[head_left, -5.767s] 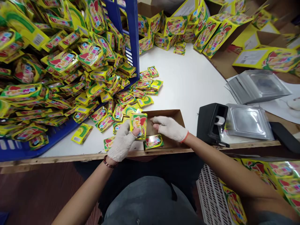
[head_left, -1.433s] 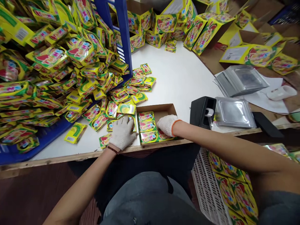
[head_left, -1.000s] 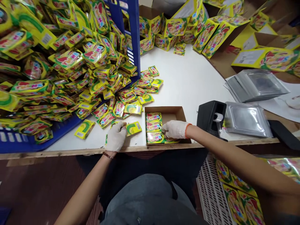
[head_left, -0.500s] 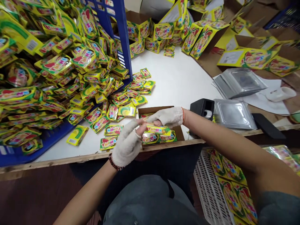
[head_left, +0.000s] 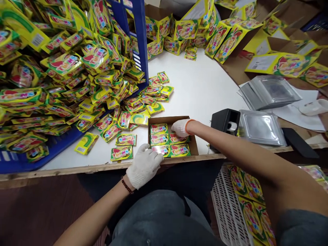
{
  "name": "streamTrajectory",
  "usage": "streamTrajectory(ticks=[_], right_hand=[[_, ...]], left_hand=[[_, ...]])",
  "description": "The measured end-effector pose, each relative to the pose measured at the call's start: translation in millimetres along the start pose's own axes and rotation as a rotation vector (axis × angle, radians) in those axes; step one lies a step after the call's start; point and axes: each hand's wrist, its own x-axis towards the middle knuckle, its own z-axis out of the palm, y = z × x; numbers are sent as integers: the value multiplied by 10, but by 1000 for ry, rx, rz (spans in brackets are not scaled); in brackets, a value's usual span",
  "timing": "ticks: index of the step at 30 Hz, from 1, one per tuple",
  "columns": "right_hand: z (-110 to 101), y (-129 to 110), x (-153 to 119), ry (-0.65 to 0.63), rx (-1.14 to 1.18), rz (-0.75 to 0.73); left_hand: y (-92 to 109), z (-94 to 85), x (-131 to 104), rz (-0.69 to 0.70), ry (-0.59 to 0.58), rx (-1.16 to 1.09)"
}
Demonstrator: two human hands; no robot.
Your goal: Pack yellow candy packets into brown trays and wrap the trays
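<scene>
My left hand [head_left: 146,164], in a white glove, rests at the front left corner of an open brown box [head_left: 195,145], its thumb apart from the loosely bent fingers. Inside the box, small yellow-green packets [head_left: 180,150] lie face up in two columns. My right hand [head_left: 181,127], gloved too, reaches into the back right part of the box. Its fingers are bent down and together, with the fingertips and anything between them hidden. Two loose packets [head_left: 121,152] lie just left of the box on the white table [head_left: 202,80].
A blue crate [head_left: 139,41] heaped with packets fills the left side, some spilling toward the box. Open cartons [head_left: 187,29] line the back. At right are a black dispenser [head_left: 222,119] and clear plastic trays [head_left: 262,127]. A white basket [head_left: 220,201] sits below the edge.
My hands have moved apart. The packet held between them is no longer visible there. My right hand has gone into the back of the box; my left hand has come down to its front corner.
</scene>
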Motion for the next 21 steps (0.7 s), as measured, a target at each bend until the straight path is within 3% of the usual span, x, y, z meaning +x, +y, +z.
streamTrajectory(ticks=[2,5,8,11,14,17,21], right_hand=[[24,-39,4,17,16,-34],[97,-88,8,154,41,40],[167,-112,66,209,82,100],[166,-107,149,102,69,37],[102,-103,182,45,38,-9],[31,-106,118,75,98,24],[-21,-75,-102,255,270,34]], left_hand=[[-32,-37,-91,10,17,-30],[-124,-90,-223,-31,110,-161],[-369,-140,-342,-277,140,-195],[-729,-161,-401,-488,-64,-75],[-1036,-124,-349,-496,-298,29],[-1213,-57,-223,-491,-388,74],[-1289,-58,-141,-514,-423,24]])
